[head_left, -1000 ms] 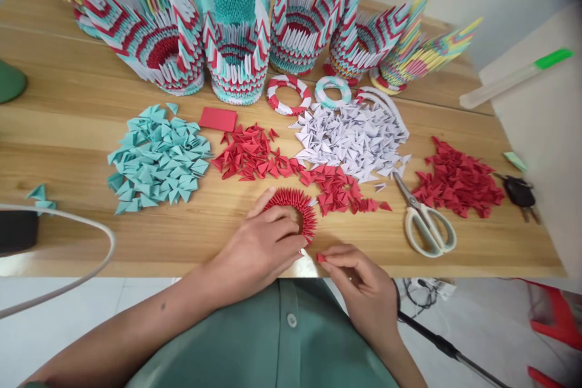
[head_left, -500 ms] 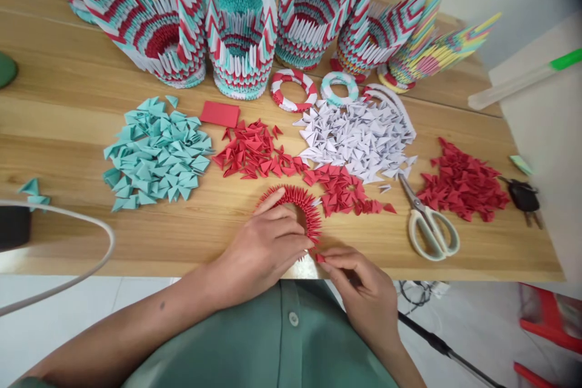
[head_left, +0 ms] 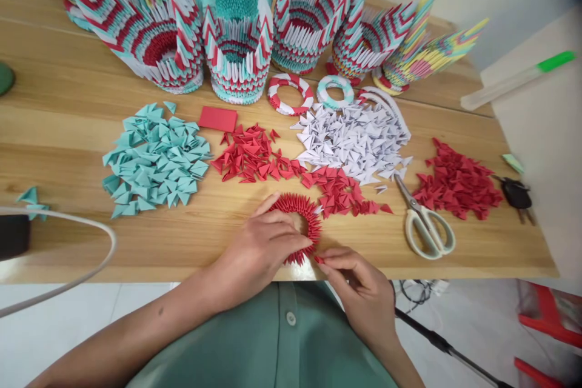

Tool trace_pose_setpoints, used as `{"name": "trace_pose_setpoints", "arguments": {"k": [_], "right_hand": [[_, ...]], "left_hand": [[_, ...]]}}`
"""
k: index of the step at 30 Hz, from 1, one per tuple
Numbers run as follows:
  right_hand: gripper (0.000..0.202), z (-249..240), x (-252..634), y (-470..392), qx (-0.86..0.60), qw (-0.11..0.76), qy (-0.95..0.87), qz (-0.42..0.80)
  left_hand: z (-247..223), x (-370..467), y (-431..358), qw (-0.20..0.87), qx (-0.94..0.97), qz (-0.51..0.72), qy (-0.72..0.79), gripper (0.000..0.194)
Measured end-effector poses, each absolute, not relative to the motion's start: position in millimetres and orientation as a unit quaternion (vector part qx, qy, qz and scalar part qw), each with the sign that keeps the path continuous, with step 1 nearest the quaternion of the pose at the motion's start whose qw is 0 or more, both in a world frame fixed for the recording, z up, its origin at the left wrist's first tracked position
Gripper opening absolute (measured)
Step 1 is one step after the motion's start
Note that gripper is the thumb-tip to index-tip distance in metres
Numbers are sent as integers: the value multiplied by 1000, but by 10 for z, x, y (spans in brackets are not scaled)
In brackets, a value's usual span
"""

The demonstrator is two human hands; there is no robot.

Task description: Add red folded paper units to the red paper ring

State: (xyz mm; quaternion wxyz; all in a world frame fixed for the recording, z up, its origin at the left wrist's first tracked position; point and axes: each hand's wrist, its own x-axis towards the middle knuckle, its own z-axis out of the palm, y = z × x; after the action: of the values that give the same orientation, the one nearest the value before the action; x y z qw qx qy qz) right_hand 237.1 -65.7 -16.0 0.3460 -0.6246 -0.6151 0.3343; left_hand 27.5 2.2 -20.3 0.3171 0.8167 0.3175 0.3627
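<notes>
A round ring of folded red paper pieces (head_left: pixel 313 218) lies near the table's front edge. My left hand (head_left: pixel 268 239) is closed on its left side, fingers laid over the ring and thumb at its near side. Just right of the ring, my right hand (head_left: pixel 357 276) pinches a small red paper piece (head_left: pixel 319 260) between thumb and fingertips, a little apart from the ring. Beyond the ring are loose red pieces (head_left: pixel 339 191), more red pieces (head_left: pixel 250 151) and a heap of white pieces (head_left: pixel 354 139).
Teal pieces (head_left: pixel 157 160) lie at left, with a white cable (head_left: pixel 107 254) nearer. Scissors (head_left: pixel 427 227), a red heap (head_left: pixel 459 182) and keys (head_left: pixel 516 194) are at right. Paper baskets (head_left: pixel 239 66), a red-white ring (head_left: pixel 273 94) and a red block (head_left: pixel 218 118) stand or lie behind.
The view has shifted slightly. My left hand's fingers have shifted on the red ring, and more of its near side shows. My right hand still pinches the small red piece.
</notes>
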Motion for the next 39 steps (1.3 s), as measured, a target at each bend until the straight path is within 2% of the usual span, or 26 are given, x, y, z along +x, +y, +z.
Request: {"name": "trace_pose_setpoints", "arguments": {"k": [3, 8, 13, 19, 24, 31, 39], "right_hand": [[6, -170, 2380, -678, -623, 347, -623, 322], [7, -176, 2399, -727, -620, 351, -642, 281], [10, -158, 2428, -767, -608, 345, -658, 280], [7, -184, 2463, -807, -626, 346, -625, 312], [6, -201, 2464, -814, -633, 367, -586, 349], [6, -176, 2424, -750, -625, 365, -586, 363], [7, -167, 2412, -738, -624, 355, -598, 355]], "left_hand": [[-206, 279, 19, 299, 820, 365, 323, 24], [-169, 292, 3, 290, 841, 328, 319, 14], [-151, 331, -24, 287, 860, 282, 313, 16], [-200, 360, -25, 294, 848, 316, 307, 16], [-161, 345, 12, 349, 817, 342, 305, 9], [-108, 311, 32, 384, 795, 355, 308, 13], [-147, 306, 29, 365, 801, 365, 303, 12]]}}
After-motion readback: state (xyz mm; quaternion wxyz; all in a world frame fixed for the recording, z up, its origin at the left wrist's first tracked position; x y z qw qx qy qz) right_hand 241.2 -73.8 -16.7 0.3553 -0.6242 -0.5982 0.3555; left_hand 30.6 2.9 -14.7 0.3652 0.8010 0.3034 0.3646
